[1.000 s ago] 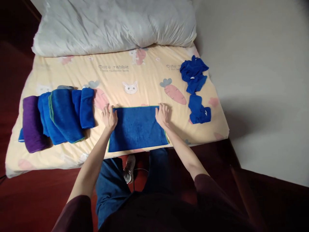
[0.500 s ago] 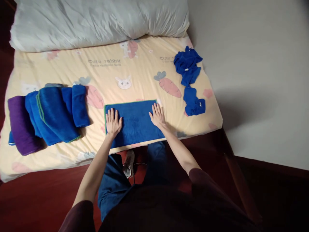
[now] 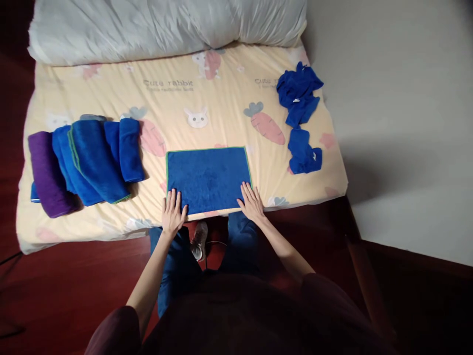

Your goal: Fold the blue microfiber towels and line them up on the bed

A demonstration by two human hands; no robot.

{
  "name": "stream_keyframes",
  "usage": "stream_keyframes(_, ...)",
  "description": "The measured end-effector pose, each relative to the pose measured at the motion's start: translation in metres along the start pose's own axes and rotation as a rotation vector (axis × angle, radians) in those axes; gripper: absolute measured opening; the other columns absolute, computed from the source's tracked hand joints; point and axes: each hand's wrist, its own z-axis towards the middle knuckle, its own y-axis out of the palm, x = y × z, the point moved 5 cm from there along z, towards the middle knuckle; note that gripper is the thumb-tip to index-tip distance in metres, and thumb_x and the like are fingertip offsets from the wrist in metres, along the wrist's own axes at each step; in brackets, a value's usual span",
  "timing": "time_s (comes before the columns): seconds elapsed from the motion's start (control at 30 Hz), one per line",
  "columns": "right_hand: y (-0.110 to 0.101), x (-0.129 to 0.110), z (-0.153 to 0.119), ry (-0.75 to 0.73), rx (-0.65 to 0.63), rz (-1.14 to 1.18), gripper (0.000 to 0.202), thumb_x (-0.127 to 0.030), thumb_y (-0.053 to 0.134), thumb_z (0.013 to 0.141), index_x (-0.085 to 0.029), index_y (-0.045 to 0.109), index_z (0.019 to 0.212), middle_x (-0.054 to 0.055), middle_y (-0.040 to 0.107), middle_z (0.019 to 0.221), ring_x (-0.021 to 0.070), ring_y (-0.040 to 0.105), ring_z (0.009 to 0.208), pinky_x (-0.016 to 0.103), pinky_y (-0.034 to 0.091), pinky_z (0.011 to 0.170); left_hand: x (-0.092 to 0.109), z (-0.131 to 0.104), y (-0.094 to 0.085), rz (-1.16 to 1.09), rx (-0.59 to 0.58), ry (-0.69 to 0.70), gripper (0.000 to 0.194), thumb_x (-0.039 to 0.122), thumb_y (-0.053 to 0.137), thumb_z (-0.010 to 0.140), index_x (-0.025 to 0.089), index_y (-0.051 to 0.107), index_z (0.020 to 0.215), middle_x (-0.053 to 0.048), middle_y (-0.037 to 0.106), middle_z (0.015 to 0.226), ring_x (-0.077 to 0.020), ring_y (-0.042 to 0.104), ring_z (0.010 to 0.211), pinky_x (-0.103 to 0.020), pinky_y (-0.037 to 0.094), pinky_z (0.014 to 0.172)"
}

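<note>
A blue towel with green edging lies flat at the front edge of the bed, its long sides running left to right. My left hand rests flat on its near left corner, fingers stretched forward. On the near right corner lies my right hand, palm down with the fingers extended. Neither hand grips the cloth. To the left sits a row of folded or rolled towels: a purple one and several blue ones.
The bed has a yellow sheet printed with rabbits and carrots. Crumpled blue cloths lie near its right edge. A rolled pale quilt spans the back. A white wall stands on the right.
Both hands have slid toward me along the towel, from its middle and far part to its near corners. The view has shifted slightly. The towel still lies flat.
</note>
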Motion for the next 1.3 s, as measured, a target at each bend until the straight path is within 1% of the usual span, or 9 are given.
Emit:
stream_keyframes(0.23, 0.006, 0.014, -0.06, 0.105, 0.101, 0.063, 0.07, -0.042, 0.039, 0.11, -0.012, 0.031, 0.173, 0.016, 0.029, 0.179, 0.0312, 0.022, 0.169, 0.059, 0.017, 0.139, -0.025, -0.061, -0.005, -0.004, 0.102, -0.084, 0.073, 0.044, 0.032, 0.109, 0.009, 0.026, 0.173, -0.021, 0.024, 0.179, -0.0348, 0.014, 0.17, -0.06, 0.017, 0.138)
stream_keyframes(0.4, -0.003, 0.018, -0.085, 0.075, 0.289, 0.205, 0.057, -0.029, 0.042, 0.105, -0.015, 0.058, 0.158, 0.016, 0.054, 0.166, 0.0286, 0.043, 0.161, 0.054, 0.036, 0.135, -0.048, -0.087, -0.022, 0.011, 0.074, -0.023, 0.064, 0.034, 0.045, 0.102, 0.013, 0.046, 0.163, -0.021, 0.038, 0.174, -0.0366, 0.031, 0.165, -0.058, 0.035, 0.133)
stream_keyframes(0.53, -0.015, 0.017, -0.08, -0.002, 0.329, 0.284, 0.052, -0.017, 0.044, 0.099, -0.016, 0.072, 0.143, 0.015, 0.067, 0.152, 0.0261, 0.058, 0.149, 0.05, 0.045, 0.13, -0.05, -0.078, -0.051, 0.012, 0.122, 0.097, 0.053, 0.028, 0.046, 0.1, 0.016, 0.061, 0.149, -0.019, 0.05, 0.166, -0.035, 0.043, 0.159, -0.056, 0.04, 0.13)
stream_keyframes(0.63, -0.021, 0.01, -0.067, -0.06, 0.272, 0.287, 0.052, -0.013, 0.046, 0.096, -0.017, 0.073, 0.141, 0.014, 0.069, 0.15, 0.0245, 0.062, 0.145, 0.049, 0.049, 0.126, -0.037, -0.062, -0.059, -0.009, 0.079, 0.213, 0.047, 0.028, 0.046, 0.099, 0.017, 0.068, 0.139, -0.017, 0.06, 0.158, -0.0324, 0.052, 0.152, -0.055, 0.043, 0.129)
stream_keyframes(0.77, -0.022, 0.0, -0.052, -0.061, 0.148, 0.19, 0.052, -0.007, 0.051, 0.093, -0.017, 0.075, 0.138, 0.014, 0.073, 0.144, 0.024, 0.068, 0.138, 0.046, 0.052, 0.122, -0.018, -0.042, -0.047, 0.033, -0.045, 0.305, 0.052, 0.019, 0.048, 0.09, 0.018, 0.07, 0.137, -0.014, 0.066, 0.151, -0.0291, 0.058, 0.147, -0.052, 0.048, 0.125)
stream_keyframes(0.87, -0.025, -0.005, -0.046, -0.043, 0.129, 0.143, 0.05, -0.007, 0.057, 0.091, -0.019, 0.076, 0.136, 0.015, 0.076, 0.137, 0.0257, 0.071, 0.132, 0.047, 0.055, 0.119, -0.012, -0.031, -0.035, 0.161, -0.12, 0.275, 0.059, 0.011, 0.048, 0.085, 0.018, 0.07, 0.14, -0.014, 0.066, 0.152, -0.0276, 0.058, 0.146, -0.045, 0.053, 0.12)
stream_keyframes(0.97, -0.029, -0.009, -0.042, -0.04, 0.118, 0.102, 0.049, -0.008, 0.058, 0.093, -0.02, 0.075, 0.138, 0.015, 0.077, 0.136, 0.0266, 0.071, 0.13, 0.047, 0.054, 0.118, -0.007, -0.025, -0.032, 0.244, -0.113, 0.233, 0.058, 0.01, 0.046, 0.088, 0.02, 0.069, 0.141, -0.017, 0.066, 0.15, -0.03, 0.062, 0.139, -0.043, 0.058, 0.107)
stream_keyframes(1.17, -0.029, -0.032, -0.035, -0.091, 0.066, 0.061, 0.058, -0.002, 0.051, 0.091, -0.022, 0.073, 0.141, 0.015, 0.074, 0.142, 0.0284, 0.066, 0.136, 0.047, 0.05, 0.122, 0.011, -0.021, -0.021, 0.3, -0.056, 0.223, 0.063, 0.006, 0.042, 0.088, 0.016, 0.068, 0.145, -0.028, 0.063, 0.149, -0.0436, 0.06, 0.136, -0.064, 0.054, 0.106)
stream_keyframes(1.3, -0.024, -0.04, -0.027, -0.037, 0.064, 0.062, 0.055, -0.003, 0.052, 0.091, -0.021, 0.075, 0.137, 0.018, 0.077, 0.13, 0.0326, 0.069, 0.13, 0.051, 0.048, 0.121, 0.017, -0.017, -0.014, 0.303, -0.024, 0.219, 0.063, 0.009, 0.044, 0.089, 0.019, 0.066, 0.147, -0.026, 0.07, 0.134, -0.0443, 0.065, 0.127, -0.072, 0.041, 0.117)
